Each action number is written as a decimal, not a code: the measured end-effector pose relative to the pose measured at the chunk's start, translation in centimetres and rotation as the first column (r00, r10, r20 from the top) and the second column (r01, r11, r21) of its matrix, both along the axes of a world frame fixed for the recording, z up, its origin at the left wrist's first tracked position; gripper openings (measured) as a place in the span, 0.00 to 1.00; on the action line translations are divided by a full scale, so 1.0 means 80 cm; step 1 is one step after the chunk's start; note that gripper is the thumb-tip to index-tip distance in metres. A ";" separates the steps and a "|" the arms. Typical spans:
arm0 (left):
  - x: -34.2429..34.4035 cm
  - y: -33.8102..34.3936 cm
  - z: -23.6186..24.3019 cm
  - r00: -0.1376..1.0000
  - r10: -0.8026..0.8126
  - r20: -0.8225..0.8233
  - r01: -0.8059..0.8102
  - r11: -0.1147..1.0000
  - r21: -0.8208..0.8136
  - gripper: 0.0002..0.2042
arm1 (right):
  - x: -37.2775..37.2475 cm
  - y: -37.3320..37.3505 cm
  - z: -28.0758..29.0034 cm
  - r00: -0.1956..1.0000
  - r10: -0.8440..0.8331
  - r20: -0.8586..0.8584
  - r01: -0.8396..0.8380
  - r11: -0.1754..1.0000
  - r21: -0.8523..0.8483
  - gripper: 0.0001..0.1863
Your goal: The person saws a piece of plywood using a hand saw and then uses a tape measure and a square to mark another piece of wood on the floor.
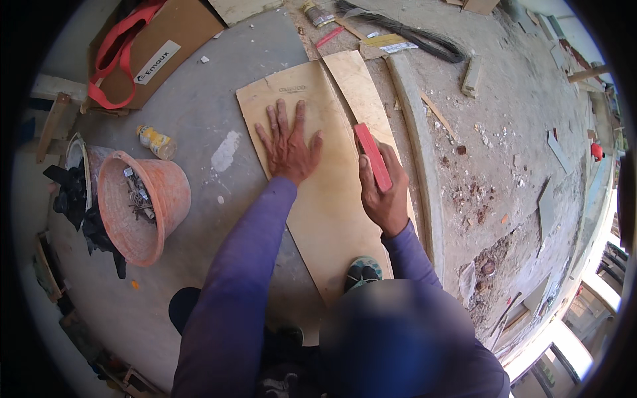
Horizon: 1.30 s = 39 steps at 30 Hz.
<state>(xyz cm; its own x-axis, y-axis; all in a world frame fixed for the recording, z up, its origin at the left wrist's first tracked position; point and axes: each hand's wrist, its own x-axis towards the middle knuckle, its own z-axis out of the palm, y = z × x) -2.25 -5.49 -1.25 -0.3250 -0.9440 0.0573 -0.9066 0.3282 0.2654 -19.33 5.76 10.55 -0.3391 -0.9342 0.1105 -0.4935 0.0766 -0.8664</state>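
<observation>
My left hand [290,142] lies flat on a thin plywood sheet [325,212], fingers spread and holding nothing. Along the sheet's right side runs a narrow plywood strip [361,86], with a dark gap between the two at the far end. My right hand [388,192] is closed around a red, flat, bar-shaped tool [373,158] over that seam. Its exact kind and its underside are hidden. A shoe [363,273] of mine rests at the near end of the wood.
Left stand an orange bucket [174,199] with scraps in it and a yellow-labelled bottle [156,142]. A cardboard box [176,50] with a red strap sits far left. Right of the plywood runs a raised concrete edge [418,146]; rubble [478,199] and wire [405,30] lie beyond.
</observation>
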 end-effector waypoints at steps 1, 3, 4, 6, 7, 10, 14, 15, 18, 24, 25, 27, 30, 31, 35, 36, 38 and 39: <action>-0.001 -0.002 0.000 1.000 0.001 0.008 -0.001 1.000 -0.004 0.40 | -0.002 -0.041 -0.011 1.000 0.004 -0.029 -0.005 1.000 -0.029 0.18; -0.003 -0.005 -0.001 1.000 -0.010 -0.004 0.010 1.000 0.001 0.40 | -0.001 -0.098 -0.028 1.000 0.003 0.026 -0.002 0.998 -0.066 0.15; -0.001 -0.005 -0.001 1.000 -0.013 -0.009 0.013 1.000 0.004 0.40 | 0.000 -0.091 -0.028 0.999 0.002 0.038 0.001 0.997 -0.074 0.16; 0.004 0.001 -0.002 1.000 -0.010 0.004 0.010 1.000 0.021 0.40 | 0.006 -0.061 -0.028 0.998 -0.001 0.063 0.007 0.996 -0.090 0.17; 0.010 -0.001 -0.002 1.000 -0.004 0.013 0.004 1.000 0.023 0.40 | 0.012 -0.033 -0.017 0.996 0.004 0.085 0.002 0.998 -0.067 0.17; 0.009 0.000 0.000 1.000 0.011 0.014 -0.011 1.000 0.002 0.40 | 0.007 0.056 0.019 0.999 0.029 0.018 -0.028 0.999 -0.039 0.19; 0.004 0.001 0.001 1.000 0.005 0.017 -0.005 1.000 0.025 0.40 | 0.000 0.001 0.009 0.999 0.013 0.052 -0.011 0.999 -0.044 0.17; -0.001 0.003 0.001 1.000 -0.005 0.006 0.005 1.000 0.018 0.40 | -0.003 -0.036 0.002 0.999 -0.001 0.052 0.006 0.997 -0.083 0.16; -0.001 -0.004 0.000 1.000 -0.022 -0.012 0.022 1.000 -0.009 0.40 | -0.003 -0.104 -0.014 0.995 -0.007 0.100 0.010 0.999 -0.031 0.14; 0.008 -0.002 0.002 0.999 0.010 0.032 -0.012 0.998 0.059 0.41 | -0.001 0.040 0.024 0.997 -0.017 0.072 0.019 0.999 -0.032 0.14; 0.009 -0.003 0.002 0.999 0.017 0.043 -0.020 0.998 0.066 0.42 | -0.003 0.054 0.031 0.995 -0.032 0.090 0.032 0.999 -0.006 0.14; 0.007 -0.001 0.003 1.000 0.009 0.022 -0.010 0.999 0.037 0.41 | -0.006 0.043 0.032 0.994 -0.038 0.100 0.036 0.999 0.023 0.13; -0.007 0.000 0.002 1.000 -0.003 0.018 0.002 0.998 0.060 0.41 | -0.016 -0.058 -0.002 0.997 -0.018 0.078 0.017 1.000 0.009 0.14; -0.008 -0.003 0.003 1.000 0.000 0.027 -0.002 0.997 0.074 0.41 | -0.016 -0.088 -0.013 0.997 -0.006 0.074 0.008 1.000 -0.024 0.14; 0.004 -0.003 0.002 1.000 0.000 0.000 0.000 0.999 0.045 0.40 | -0.002 -0.044 -0.015 0.990 0.000 0.141 0.007 0.999 -0.044 0.15; 0.006 -0.002 0.002 1.000 0.007 0.000 -0.007 0.999 0.039 0.40 | -0.002 -0.008 0.000 0.996 0.005 0.086 -0.005 1.000 -0.005 0.16; 0.011 0.000 0.000 1.000 0.012 0.012 -0.013 0.999 0.031 0.40 | 0.000 0.052 0.018 0.998 -0.002 0.056 0.005 0.998 -0.058 0.16; 0.007 0.001 0.000 1.000 0.012 0.015 -0.012 1.000 0.022 0.40 | 0.000 0.050 0.017 0.998 -0.005 0.066 0.009 0.999 -0.048 0.17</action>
